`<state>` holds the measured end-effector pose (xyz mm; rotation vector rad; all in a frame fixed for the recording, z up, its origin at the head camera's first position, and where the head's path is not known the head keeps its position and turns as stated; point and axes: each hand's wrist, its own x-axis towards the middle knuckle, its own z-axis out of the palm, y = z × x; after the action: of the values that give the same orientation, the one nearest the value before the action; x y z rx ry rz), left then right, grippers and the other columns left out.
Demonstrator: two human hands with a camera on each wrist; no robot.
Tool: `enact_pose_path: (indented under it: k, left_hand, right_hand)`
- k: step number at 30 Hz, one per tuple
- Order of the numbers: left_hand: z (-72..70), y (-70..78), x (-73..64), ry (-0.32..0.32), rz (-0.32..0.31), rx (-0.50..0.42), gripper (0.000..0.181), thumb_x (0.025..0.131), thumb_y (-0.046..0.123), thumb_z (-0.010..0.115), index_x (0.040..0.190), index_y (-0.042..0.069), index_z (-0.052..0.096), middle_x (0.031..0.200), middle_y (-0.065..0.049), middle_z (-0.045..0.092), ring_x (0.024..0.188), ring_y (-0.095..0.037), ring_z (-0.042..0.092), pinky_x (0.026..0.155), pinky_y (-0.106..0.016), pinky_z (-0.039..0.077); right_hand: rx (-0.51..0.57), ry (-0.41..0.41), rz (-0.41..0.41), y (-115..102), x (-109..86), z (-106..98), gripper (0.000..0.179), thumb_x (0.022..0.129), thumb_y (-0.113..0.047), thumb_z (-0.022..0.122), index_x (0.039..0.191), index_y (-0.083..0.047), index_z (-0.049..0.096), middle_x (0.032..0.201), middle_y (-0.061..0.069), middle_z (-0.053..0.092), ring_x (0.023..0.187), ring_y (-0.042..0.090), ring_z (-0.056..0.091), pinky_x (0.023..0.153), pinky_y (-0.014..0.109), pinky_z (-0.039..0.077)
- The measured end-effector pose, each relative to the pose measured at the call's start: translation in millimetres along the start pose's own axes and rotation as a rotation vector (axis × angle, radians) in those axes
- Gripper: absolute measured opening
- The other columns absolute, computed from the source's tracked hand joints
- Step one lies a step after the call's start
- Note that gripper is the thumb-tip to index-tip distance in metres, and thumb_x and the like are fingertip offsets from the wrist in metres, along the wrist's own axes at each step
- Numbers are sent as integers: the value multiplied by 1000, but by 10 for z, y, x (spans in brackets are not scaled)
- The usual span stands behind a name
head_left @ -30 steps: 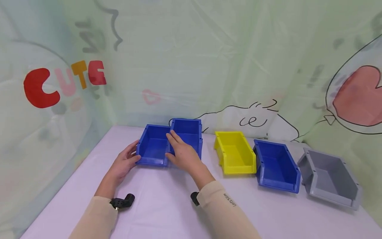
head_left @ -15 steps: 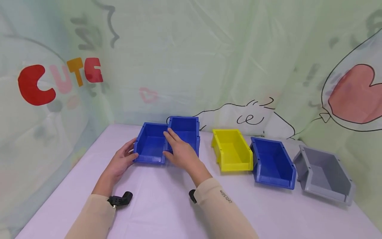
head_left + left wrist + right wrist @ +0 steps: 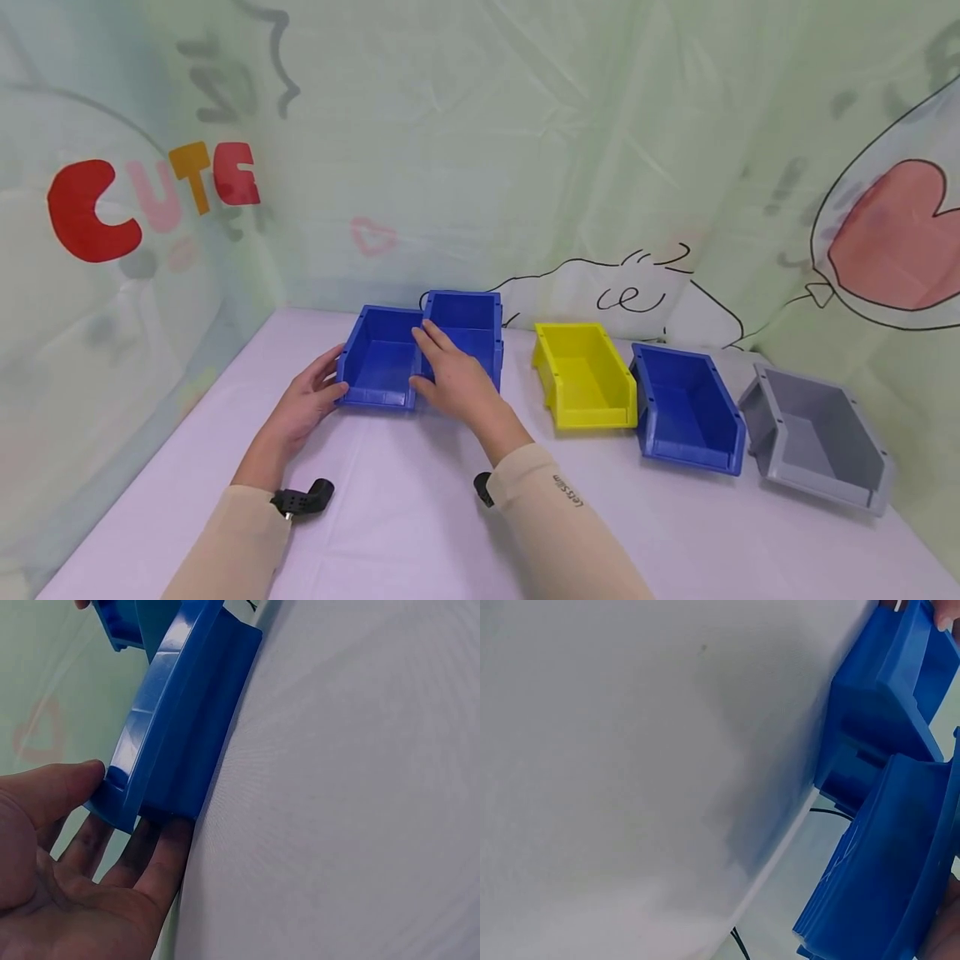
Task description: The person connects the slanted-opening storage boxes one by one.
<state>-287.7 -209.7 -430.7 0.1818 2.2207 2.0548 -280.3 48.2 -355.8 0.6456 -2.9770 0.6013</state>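
Two blue storage bins stand side by side at the back left. My left hand (image 3: 307, 402) holds the left blue bin (image 3: 382, 362) by its outer side, thumb on the front rim and fingers behind and below. Over the right blue bin (image 3: 462, 312) lies my right hand (image 3: 457, 379), its fingers fairly straight along the wall where the bins meet, its thumb near the front of that wall. In the right wrist view this right bin (image 3: 885, 862) sits higher than the left one, off the white tabletop. The hand hides its front.
To the right stand a yellow bin (image 3: 588, 375), another blue bin (image 3: 686, 408) and a grey bin (image 3: 817, 437) in a slanting row on the white-covered table (image 3: 390, 517). A printed curtain (image 3: 420, 150) hangs behind the table and along its sides.
The head view has shifted slightly. Both hands and the two blue bins keep about the same places relative to each other.
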Motion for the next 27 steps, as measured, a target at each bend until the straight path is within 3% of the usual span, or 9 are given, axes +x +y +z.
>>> enact_pose_path:
  k: [7,17,27]
  left_hand:
    - [2,-11,-16,-1,-9,-3,70,105,0,49,167,16,19,171,-22,17,157,-42,22,124,-58,29]
    - [12,12,1,-2,0,-4,70,105,-1,49,167,15,19,171,-24,17,157,-43,22,124,-59,29]
    - [14,7,6,0,-3,-11,70,105,-1,49,167,16,19,171,-22,16,157,-42,21,124,-58,29]
  right_hand:
    - [54,-5,8,41,-1,60,78,102,-36,65,166,-23,23,175,-3,13,149,37,42,119,61,38]
    - [74,6,8,71,-4,97,77,102,-35,67,166,-24,25,175,-3,14,152,36,38,120,66,34]
    - [75,18,8,104,-30,179,77,101,-35,68,165,-23,27,175,-2,17,147,38,44,119,60,40]
